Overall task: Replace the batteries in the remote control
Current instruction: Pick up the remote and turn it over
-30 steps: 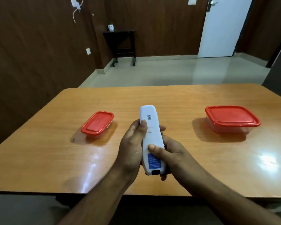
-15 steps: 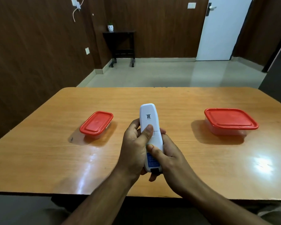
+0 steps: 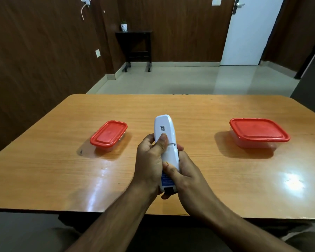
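White remote control held back-up, small code sticker, blue label, both hands gripping it.

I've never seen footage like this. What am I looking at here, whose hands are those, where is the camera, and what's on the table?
There is no machine here: a person wears a wide-angle camera on the head, looking forward and down, so you see their own arms. Both hands hold a white remote control, back side up, above a wooden table. The left hand grips its upper part with the thumb pressed on the back; the right hand grips the lower part, thumb on the back near a blue label. On the table stand two closed boxes with red lids: a smaller box on the left and a larger box on the right.
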